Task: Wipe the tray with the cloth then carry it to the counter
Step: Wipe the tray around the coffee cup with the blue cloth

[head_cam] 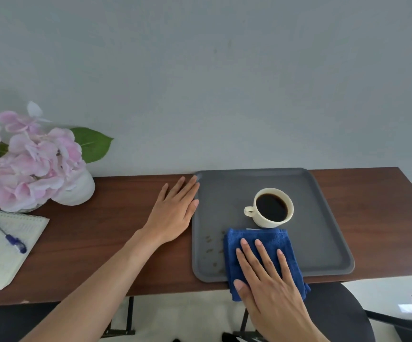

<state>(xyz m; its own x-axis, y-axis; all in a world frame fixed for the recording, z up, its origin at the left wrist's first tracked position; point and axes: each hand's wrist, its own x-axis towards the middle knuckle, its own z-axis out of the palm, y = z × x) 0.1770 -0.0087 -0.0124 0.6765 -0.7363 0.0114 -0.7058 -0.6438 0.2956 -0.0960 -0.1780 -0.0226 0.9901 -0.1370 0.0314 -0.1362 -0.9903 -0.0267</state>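
Note:
A dark grey tray (pixel 323 233) lies on the brown wooden table (pixel 116 218) against the wall. A cream cup of black coffee (pixel 272 208) stands on the tray near its middle. Small brown crumbs (pixel 209 245) dot the tray's front left part. A folded blue cloth (pixel 254 240) lies on the tray's front edge and hangs over the table's edge. My right hand (pixel 269 280) presses flat on the cloth, fingers spread. My left hand (pixel 175 211) rests flat on the table, its fingertips touching the tray's left rim.
A white vase of pink flowers (pixel 34 166) stands at the table's far left. In front of it lies a spiral notebook (pixel 4 250) with a blue pen (pixel 7 235) on it. Black chair seats (pixel 335 314) sit below the table's front edge.

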